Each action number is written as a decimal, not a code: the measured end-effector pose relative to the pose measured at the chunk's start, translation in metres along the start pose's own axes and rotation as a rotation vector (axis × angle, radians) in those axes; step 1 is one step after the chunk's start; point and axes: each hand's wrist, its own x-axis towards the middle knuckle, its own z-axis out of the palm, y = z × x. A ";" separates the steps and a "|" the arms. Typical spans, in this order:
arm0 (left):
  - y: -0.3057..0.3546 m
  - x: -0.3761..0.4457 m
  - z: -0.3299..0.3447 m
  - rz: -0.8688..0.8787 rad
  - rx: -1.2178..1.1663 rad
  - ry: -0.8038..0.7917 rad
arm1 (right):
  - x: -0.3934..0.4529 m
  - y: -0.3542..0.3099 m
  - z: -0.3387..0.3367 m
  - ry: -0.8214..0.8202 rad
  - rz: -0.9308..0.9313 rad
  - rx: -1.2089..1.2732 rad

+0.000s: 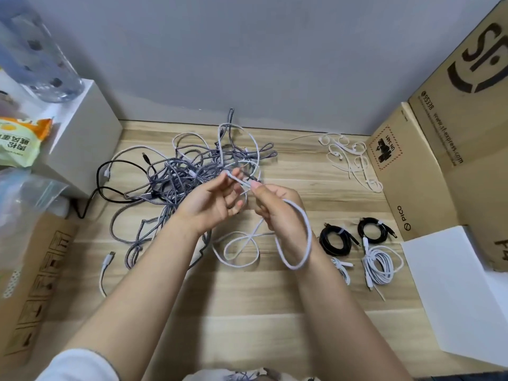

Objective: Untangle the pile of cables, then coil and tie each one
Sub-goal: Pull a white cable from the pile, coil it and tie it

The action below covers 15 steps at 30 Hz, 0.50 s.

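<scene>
- Wooden planks of a light table (247,298) are lying under everything, with a grey wall rising behind.
- At the table's middle a tangled pile of cables (187,174) is sitting, mostly grey braided ones mixed with a few white strands and a black cable (101,188) trailing off to its left.
- Both hands are hovering just in front of the pile, holding one white cable (305,232) above the table.
- The left hand (211,204) is pinching the white cable near its tip, between thumb and forefinger, while its other fingers are curling loosely.
- The right hand (277,213) is gripping the same cable just beside that, fingers curled round it; a loop is hanging around the right wrist, and the rest is trailing onto the table in loose curls below the hands.
- To the right, well apart from the pile, two black coiled cables (335,240) are lying tied with white ties, and a white coiled cable (382,262) is lying just in front of them.
- Farther back on the right, loose white ties (349,158) are lying in a scatter beside a cardboard box (412,174).
- A white box (82,138) is standing at the left.
</scene>
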 end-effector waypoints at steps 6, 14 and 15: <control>0.024 0.020 -0.018 0.062 -0.110 0.266 | -0.014 -0.015 -0.020 0.024 -0.140 -0.025; -0.035 -0.008 -0.016 0.501 1.373 0.091 | -0.008 -0.007 -0.044 0.195 -0.017 -0.002; -0.045 -0.016 -0.027 0.584 1.661 0.057 | -0.007 -0.008 -0.045 0.217 -0.003 -0.002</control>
